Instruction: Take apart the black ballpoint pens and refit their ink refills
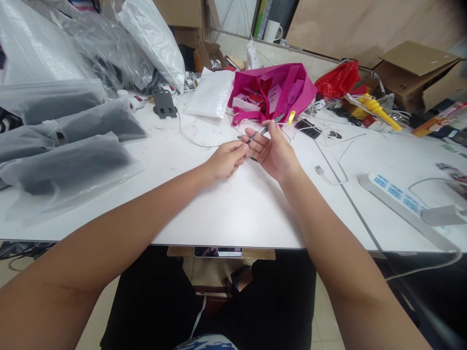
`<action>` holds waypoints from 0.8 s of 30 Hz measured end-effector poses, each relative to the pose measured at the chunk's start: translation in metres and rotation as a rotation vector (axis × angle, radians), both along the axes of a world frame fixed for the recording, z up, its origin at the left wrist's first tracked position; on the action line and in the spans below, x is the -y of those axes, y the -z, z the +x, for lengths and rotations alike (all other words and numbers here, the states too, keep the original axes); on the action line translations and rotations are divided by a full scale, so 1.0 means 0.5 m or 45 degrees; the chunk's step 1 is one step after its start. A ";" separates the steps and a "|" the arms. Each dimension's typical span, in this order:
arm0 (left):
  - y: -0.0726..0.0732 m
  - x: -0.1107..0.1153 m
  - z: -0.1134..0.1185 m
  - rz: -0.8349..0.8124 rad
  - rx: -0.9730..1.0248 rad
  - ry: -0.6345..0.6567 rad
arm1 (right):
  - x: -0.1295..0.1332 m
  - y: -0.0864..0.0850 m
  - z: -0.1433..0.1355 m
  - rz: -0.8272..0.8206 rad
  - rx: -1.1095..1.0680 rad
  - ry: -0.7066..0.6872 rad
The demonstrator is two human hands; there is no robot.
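Observation:
A slim dark pen [260, 133] slants up to the right between my two hands, above the white table [233, 209]. My left hand [229, 158] is closed, pinching the pen's lower end. My right hand [274, 151] is turned palm up, with the pen lying across its fingers and the thumb near its upper end. A small dark and yellow tip [252, 158] shows just below my left fingers; its kind is unclear. Directly behind the hands stands a pink tote bag [251, 78] with boxes inside.
Several frosted bags with dark contents [69, 163] lie at left. A white mailer bag [211, 95] and a black phone stand [164, 103] are behind. On the right are a power strip [397, 197], a USB cable [333, 182], a red bag [337, 80] and a cardboard box [416, 73].

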State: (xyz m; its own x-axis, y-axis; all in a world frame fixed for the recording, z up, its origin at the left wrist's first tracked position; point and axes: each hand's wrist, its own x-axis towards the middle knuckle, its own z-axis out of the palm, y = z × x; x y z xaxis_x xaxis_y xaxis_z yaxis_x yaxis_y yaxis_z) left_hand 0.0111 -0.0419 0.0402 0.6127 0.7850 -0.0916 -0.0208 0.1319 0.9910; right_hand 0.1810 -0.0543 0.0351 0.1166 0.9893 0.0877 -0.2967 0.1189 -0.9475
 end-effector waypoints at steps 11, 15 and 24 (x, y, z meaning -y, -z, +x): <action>0.004 0.001 0.002 0.014 -0.005 0.007 | 0.005 -0.003 -0.006 -0.005 0.099 0.044; 0.002 0.002 0.002 0.012 -0.012 0.021 | 0.003 -0.002 -0.006 -0.017 0.078 0.054; -0.005 0.007 0.003 0.013 -0.031 0.019 | -0.001 0.004 -0.001 -0.002 -0.008 0.008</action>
